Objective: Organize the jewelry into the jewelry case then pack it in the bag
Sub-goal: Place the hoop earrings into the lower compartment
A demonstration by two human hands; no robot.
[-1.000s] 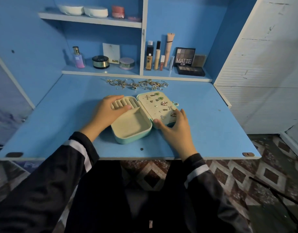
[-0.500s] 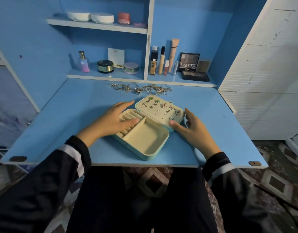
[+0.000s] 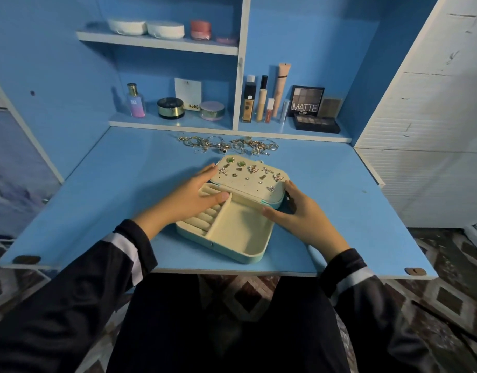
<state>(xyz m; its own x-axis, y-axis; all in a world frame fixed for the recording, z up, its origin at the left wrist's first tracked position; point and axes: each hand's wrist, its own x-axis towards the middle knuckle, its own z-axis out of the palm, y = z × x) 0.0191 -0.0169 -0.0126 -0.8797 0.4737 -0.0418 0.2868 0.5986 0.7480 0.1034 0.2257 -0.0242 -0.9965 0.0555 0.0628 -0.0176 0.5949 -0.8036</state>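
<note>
A mint-green jewelry case (image 3: 238,253) lies open on the blue desk (image 3: 97,200), cream-lined, with ring rolls on its left side and a bare compartment on the right. Its lid (image 3: 255,184) lies flat behind, studded with several earrings. My left hand (image 3: 190,197) rests flat over the ring rolls and the lid's left edge, fingers straight. My right hand (image 3: 299,216) touches the case at the hinge on the right side, thumb along the compartment's rim. A tangle of loose jewelry (image 3: 228,145) lies at the back of the desk. No bag is in view.
Cosmetics fill the lower shelf: a perfume bottle (image 3: 136,102), jars (image 3: 170,107), tubes (image 3: 261,100) and eyeshadow palettes (image 3: 312,114). White containers (image 3: 147,28) stand on the upper shelf. A white cabinet (image 3: 431,117) flanks the desk's right side. My lap sits under the desk's front edge.
The case has turned clockwise and now lies diagonally, base toward me and lid farther back. Both hands stayed on it while it turned. The camera tilted slightly.
</note>
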